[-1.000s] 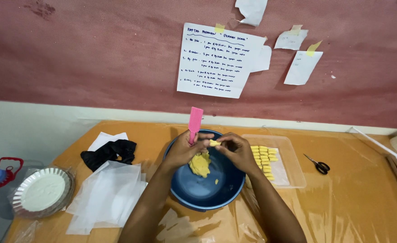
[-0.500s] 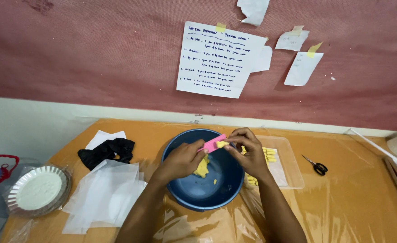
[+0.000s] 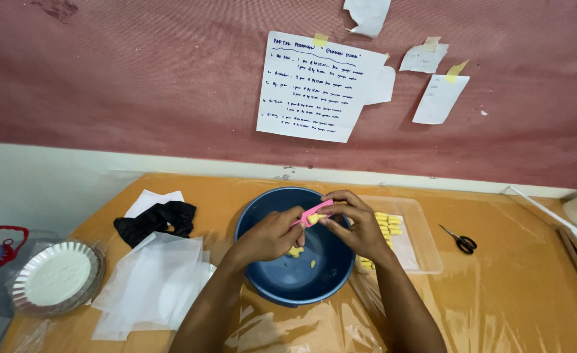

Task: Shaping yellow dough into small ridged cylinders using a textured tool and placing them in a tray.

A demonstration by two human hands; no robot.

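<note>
Now | L hand (image 3: 269, 236) + R hand (image 3: 357, 225) over blue bowl (image 3: 288, 287) so crumbs drop inside | fingers of both pinching pink tool (image 3: 313, 212) w/ yellow dough (image 3: 314, 219) | shaped pcs in clear tray (image 3: 426, 242) beside R hand

Bowl (image 3: 282, 281) at table (image 3: 524, 307) centre, both hands above it — tray (image 3: 426, 252) just right, scissors (image 3: 460, 240) beyond that. Paper sheets (image 3: 151, 287) left of bowl, cloth (image 3: 157, 219) behind them, foil dish (image 3: 56, 278) farther left — notes (image 3: 311, 88) on wall behind.
</note>
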